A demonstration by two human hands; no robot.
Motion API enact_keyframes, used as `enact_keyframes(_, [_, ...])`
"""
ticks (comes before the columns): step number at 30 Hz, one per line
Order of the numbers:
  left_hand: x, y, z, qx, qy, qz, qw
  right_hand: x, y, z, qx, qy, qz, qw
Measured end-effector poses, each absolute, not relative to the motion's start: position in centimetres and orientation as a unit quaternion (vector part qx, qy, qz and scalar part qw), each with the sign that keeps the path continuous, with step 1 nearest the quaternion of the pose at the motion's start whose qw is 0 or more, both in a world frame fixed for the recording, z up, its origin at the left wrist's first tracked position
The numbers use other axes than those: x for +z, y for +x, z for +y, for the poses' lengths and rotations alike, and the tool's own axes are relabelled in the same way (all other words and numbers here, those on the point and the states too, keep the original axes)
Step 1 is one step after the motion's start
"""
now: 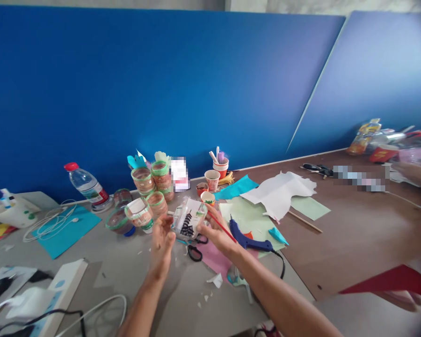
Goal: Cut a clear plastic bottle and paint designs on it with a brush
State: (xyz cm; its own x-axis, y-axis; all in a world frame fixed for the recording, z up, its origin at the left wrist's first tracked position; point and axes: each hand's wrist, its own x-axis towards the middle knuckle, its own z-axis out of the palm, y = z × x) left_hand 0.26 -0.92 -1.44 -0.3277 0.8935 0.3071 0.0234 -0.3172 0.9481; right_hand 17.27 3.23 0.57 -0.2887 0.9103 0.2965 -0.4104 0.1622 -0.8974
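Fingers of the left hand (162, 238) and right hand (215, 231) clamp a clear plastic bottle piece (189, 218) (black marks on its side) between them, above the table (143, 276). The right hand also pinches a thin red stick (222, 227). Black scissors (195, 252) lie just near of it, a blue glue gun (249, 241) to the right.

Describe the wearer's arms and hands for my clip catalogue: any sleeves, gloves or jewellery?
Both forearms are bare as far as the frame shows, with no sleeves in view. The left hand and right hand wear no gloves. No watch, bracelet or ring is visible, though the picture is soft.
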Motion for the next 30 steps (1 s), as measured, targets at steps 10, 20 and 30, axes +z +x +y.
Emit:
enact_keyframes(10, [0.0, 1.5, -1.5, 0.587, 0.474, 0.447, 0.48, 0.9, 17.9, 3.1, 0.563, -0.256, -0.565, 0.546])
enact_keyframes(20, [0.0, 0.2, -0.6, 0.567, 0.421, 0.667, 0.238, 2.2, 19.3, 3.9, 0.606, -0.222, -0.401, 0.65])
enact_keyframes(30, [0.2, 0.3, -0.7, 0.575, 0.406, 0.667, 0.245, 1.8, 18.5, 3.1, 0.624, -0.227, -0.459, 0.591])
